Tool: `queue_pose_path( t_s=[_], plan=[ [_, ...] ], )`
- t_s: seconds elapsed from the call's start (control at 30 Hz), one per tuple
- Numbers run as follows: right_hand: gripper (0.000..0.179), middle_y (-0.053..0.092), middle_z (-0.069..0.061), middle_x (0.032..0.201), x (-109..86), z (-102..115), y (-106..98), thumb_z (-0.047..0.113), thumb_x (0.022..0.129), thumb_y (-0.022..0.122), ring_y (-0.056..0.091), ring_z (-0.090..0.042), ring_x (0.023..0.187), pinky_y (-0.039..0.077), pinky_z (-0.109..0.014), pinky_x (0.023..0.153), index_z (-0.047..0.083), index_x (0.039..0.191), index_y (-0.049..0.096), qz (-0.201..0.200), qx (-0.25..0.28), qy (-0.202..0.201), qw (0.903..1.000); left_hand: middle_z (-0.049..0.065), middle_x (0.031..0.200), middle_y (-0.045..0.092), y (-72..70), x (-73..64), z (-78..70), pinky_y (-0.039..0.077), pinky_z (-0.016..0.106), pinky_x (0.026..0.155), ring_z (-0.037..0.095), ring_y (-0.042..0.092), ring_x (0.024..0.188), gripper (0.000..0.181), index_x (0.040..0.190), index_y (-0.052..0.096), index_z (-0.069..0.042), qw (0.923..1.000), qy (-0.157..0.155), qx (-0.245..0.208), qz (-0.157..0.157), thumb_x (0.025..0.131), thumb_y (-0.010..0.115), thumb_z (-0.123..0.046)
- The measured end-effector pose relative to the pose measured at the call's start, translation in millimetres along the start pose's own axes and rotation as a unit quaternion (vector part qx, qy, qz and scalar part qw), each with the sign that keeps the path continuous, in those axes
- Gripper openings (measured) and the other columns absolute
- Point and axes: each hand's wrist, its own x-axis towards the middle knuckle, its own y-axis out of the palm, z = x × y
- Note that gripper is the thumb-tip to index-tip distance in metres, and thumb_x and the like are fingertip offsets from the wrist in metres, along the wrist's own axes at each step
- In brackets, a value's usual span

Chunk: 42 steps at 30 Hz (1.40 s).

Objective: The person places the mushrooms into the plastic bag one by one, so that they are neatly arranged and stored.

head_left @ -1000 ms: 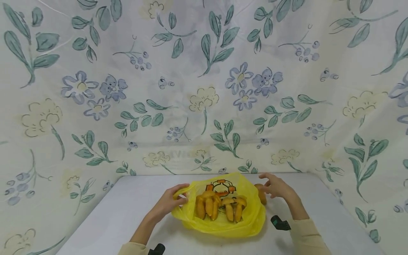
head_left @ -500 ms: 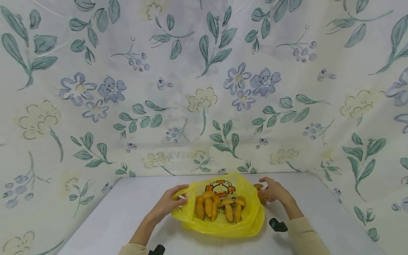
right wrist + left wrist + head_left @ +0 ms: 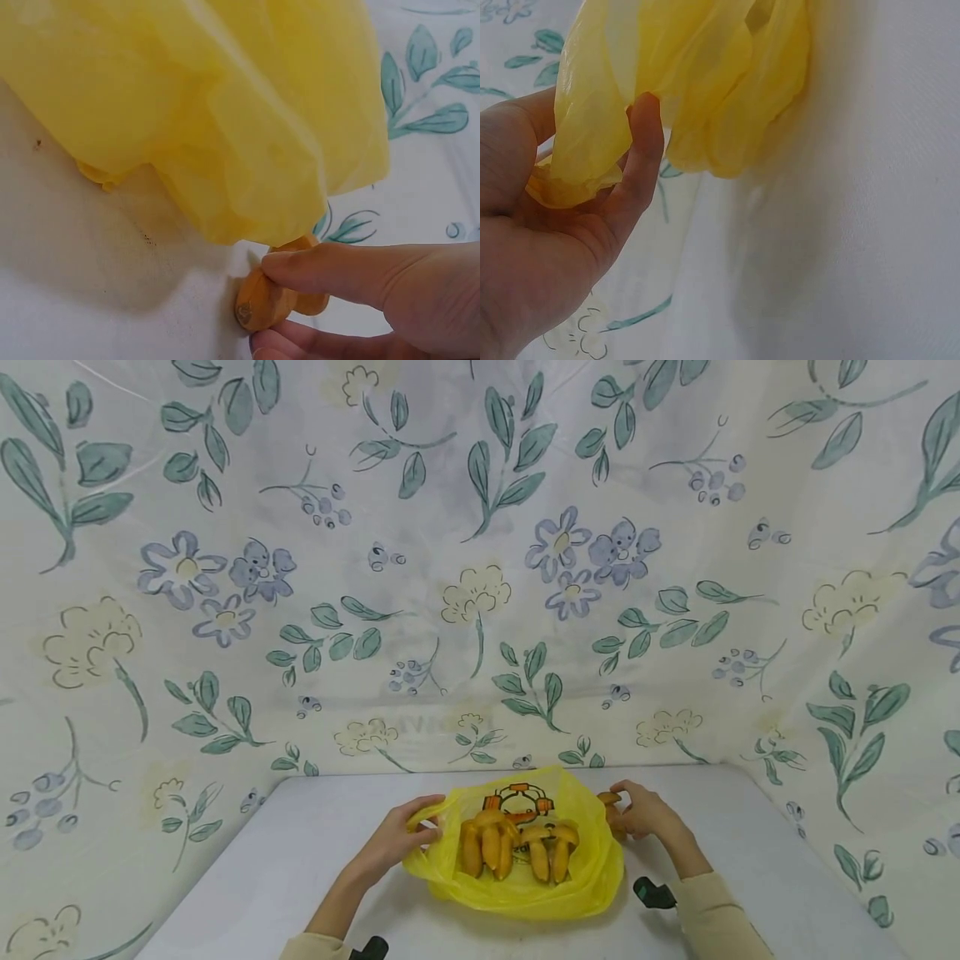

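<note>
A yellow plastic bag (image 3: 525,903) lies with its mouth spread toward me. Inside it are two orange-brown clusters of mushrooms, a larger mushroom cluster (image 3: 491,842) at left and a smaller mushroom cluster (image 3: 553,852) at right. My left hand (image 3: 393,837) holds the bag's left edge by a loop; in the left wrist view the thin plastic passes between thumb and fingers. Beyond the bag's right side, my right hand (image 3: 651,817) pinches another mushroom (image 3: 266,300) between thumb and fingers. The bag partly hides that mushroom in the head view.
A white table (image 3: 300,810) bears the bag. Behind it hangs a floral curtain (image 3: 480,693). Black wrist devices show near both forearms, such as the right device (image 3: 654,893).
My right hand has come down slightly and closed its fingers on the mushroom beside the bag, which has turned a little. The left hand and the bag stay nearly still.
</note>
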Motion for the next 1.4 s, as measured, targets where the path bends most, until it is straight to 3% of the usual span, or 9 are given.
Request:
queue_pose_path(
  t_s=[0.4,0.67,0.97,1.4],
  plan=[
    [0.060,0.063,-0.016,0.100,-3.1,3.2,-0.7,0.013,0.081,0.074,0.059,-0.020,0.072,0.056,-0.030,0.065,0.004,0.134,0.048,0.000,-0.007,0.017,0.9998,0.013,0.122,0.061,-0.4,-2.2,-2.9,0.057,0.036,0.079,0.019,0.063,0.094,0.057,0.142,0.050,-0.009,1.0000,-0.004,-0.007,-0.001,0.088,0.069,-0.015],
    [0.064,0.062,-0.015,0.096,-5.6,2.8,-3.1,0.011,0.075,0.073,0.059,-0.021,0.071,0.055,-0.029,0.063,0.002,0.133,0.046,0.002,-0.009,0.023,0.9997,0.014,0.122,0.061,-0.9,-2.3,-3.5,0.057,0.031,0.078,0.017,0.063,0.094,0.057,0.142,0.051,-0.012,0.9999,-0.014,-0.008,0.002,0.087,0.069,-0.016],
    [0.064,0.059,-0.013,0.086,-6.8,0.9,-4.6,0.010,0.075,0.072,0.056,-0.019,0.065,0.052,-0.027,0.059,0.000,0.132,0.043,0.006,-0.011,0.019,0.9997,0.013,0.121,0.062,-0.1,-1.9,-3.5,0.057,0.038,0.080,0.019,0.063,0.094,0.057,0.142,0.050,-0.009,0.9999,-0.008,-0.009,-0.003,0.088,0.069,-0.015],
    [0.069,0.060,-0.013,0.094,-3.7,-1.3,-2.6,0.010,0.073,0.073,0.056,-0.020,0.066,0.051,-0.027,0.057,0.006,0.136,0.046,0.011,-0.008,0.027,0.9996,0.015,0.122,0.061,-1.0,-2.0,-3.7,0.057,0.030,0.078,0.018,0.063,0.096,0.056,0.141,0.051,-0.011,0.9999,-0.008,-0.005,0.005,0.088,0.069,-0.016]
  ],
)
